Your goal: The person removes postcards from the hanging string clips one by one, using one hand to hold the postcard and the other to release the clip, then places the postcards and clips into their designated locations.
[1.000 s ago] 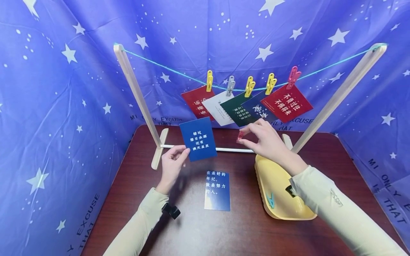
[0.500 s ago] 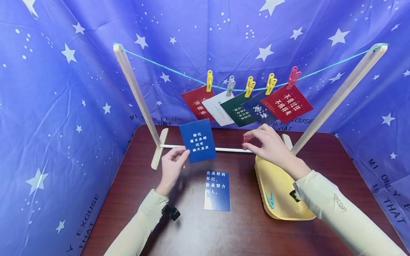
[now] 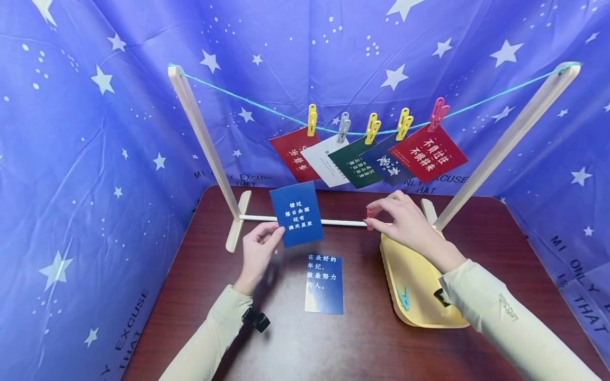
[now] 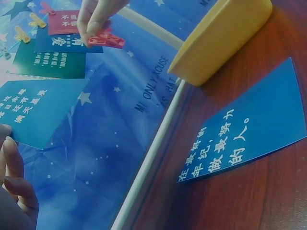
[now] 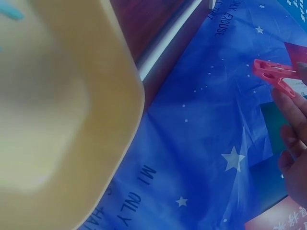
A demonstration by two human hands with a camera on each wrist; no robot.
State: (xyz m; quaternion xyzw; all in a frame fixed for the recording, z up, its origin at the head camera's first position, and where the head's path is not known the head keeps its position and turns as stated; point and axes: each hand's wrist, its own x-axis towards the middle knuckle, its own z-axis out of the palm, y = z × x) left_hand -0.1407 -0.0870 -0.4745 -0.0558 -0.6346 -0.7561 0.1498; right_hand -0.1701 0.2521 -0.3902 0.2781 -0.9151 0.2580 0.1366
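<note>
Both hands are full in the head view: the left hand (image 3: 259, 248) pinches a blue card (image 3: 295, 209) by its side, near 8 o'clock, and the right hand (image 3: 404, 221) pinches a red clip (image 3: 370, 221). Long ways, the card leans toward 11 o'clock, and the left hand is nearer. From the card, the clip is at 3 o'clock, not touching, and the string (image 3: 248, 99) is up at 12. The left arm (image 3: 209, 333) comes from 7 o'clock, the right arm (image 3: 524, 323) from 4. Left wrist view: held card at 9, clip at 11, another blue card (image 4: 264, 112) flat on the table (image 4: 225, 196) at 3. Right wrist view: clip at 2, yellow tub (image 5: 108, 96) at 9; I can't tell if the clip's mouth is open.
</note>
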